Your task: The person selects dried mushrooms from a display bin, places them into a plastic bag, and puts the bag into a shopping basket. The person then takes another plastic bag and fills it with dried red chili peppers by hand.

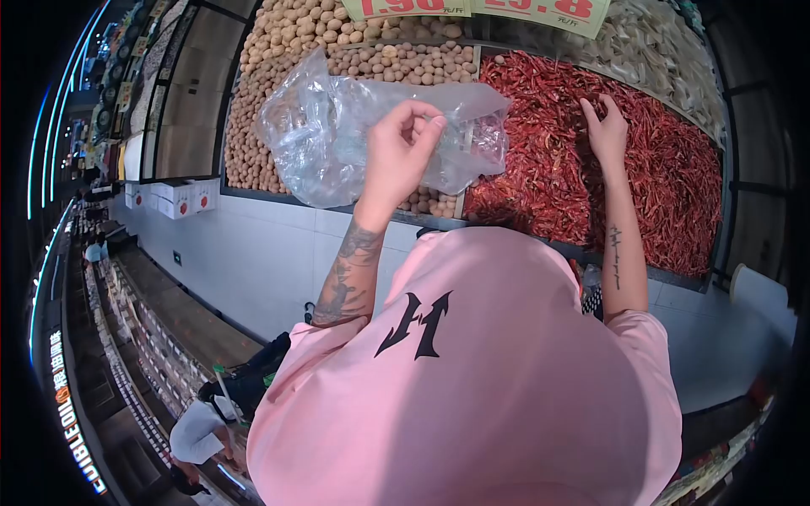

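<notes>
My left hand [403, 153] is closed with its fingers curled, gripping a clear plastic bag [329, 126]. The crumpled bag spreads out on both sides of the hand, over the nuts and the edge of the chilies. Over the bin of dried red chilies [540, 126] is my right hand [607, 135], thumb and fingers bent but apart. Nothing shows between them. Whether its fingertips touch the chilies I cannot tell.
Round brown nuts [253, 139] fill the bins on the left. Pale translucent dried goods [650, 51] lie at the back right. Price signs [540, 13] stand at the far edge. White boxes [181, 198] sit on the floor; a person in white [198, 434] bends at lower left.
</notes>
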A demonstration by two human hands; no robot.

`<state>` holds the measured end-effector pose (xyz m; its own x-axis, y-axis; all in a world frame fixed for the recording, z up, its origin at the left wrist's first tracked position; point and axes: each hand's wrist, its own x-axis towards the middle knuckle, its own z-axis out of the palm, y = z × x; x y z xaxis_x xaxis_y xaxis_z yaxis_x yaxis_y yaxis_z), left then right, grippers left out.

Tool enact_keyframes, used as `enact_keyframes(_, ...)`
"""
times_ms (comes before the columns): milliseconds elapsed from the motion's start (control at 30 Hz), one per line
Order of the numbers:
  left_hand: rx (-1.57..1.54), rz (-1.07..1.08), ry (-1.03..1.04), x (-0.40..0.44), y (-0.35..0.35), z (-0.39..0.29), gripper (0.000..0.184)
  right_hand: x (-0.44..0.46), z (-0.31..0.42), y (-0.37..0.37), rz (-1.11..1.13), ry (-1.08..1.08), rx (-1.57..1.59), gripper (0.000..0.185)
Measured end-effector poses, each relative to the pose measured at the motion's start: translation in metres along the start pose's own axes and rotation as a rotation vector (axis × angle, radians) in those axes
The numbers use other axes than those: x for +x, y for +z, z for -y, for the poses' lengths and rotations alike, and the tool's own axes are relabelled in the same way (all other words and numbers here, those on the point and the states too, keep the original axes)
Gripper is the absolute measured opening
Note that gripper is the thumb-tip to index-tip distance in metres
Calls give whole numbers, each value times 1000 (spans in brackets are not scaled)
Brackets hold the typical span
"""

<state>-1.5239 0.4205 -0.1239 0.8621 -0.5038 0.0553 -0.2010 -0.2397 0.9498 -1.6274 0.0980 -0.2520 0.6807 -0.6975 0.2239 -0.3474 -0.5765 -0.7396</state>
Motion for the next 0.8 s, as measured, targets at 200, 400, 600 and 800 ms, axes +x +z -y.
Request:
enact_keyframes(200, -60, 5, 12, 2, 5, -3, 10, -11, 36, 5, 493, 11, 348, 26)
enact_keyframes(400, -132, 111, 11, -4, 16, -4, 10, -32, 137, 62, 815, -238, 236, 28)
enact_keyframes(600, -131, 184, 55, -13, 7, -9, 10, -30, 151, 115, 862, -556, 431, 23)
enact_keyframes(800, -250, 18, 21, -4, -22, 8, 8, -27, 164, 38, 755, -273, 453, 27)
